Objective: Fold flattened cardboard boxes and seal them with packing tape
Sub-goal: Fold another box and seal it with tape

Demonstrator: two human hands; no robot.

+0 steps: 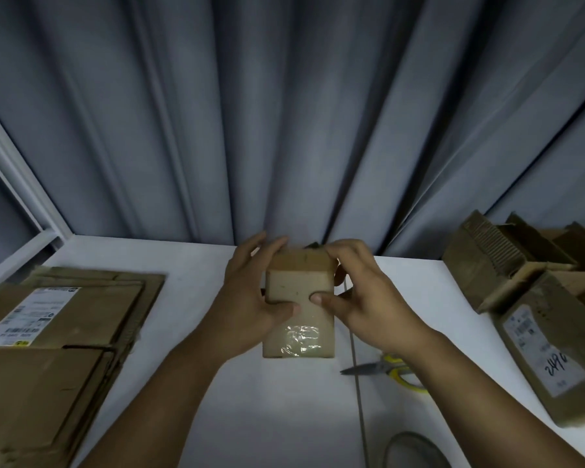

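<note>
Small box [299, 309] folded up, near end taped, plenty of flats left to do
My left hand [250, 292] and right hand [358, 292] both grip it mid-table [284, 417], thumbs pressing its top face; crinkled clear tape [299, 339] shines at its 6 o'clock end, and the far end looks unsealed to me. Flat cardboard [65, 315] is stacked at 9 o'clock, built boxes [520, 282] at 3, scissors [385, 368] at 4

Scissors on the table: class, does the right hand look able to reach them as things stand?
Probably yes. The scissors lie on the table just beside the right forearm, with nothing between. But the right hand grips the small box along with the left hand, so it must let go first.
</note>
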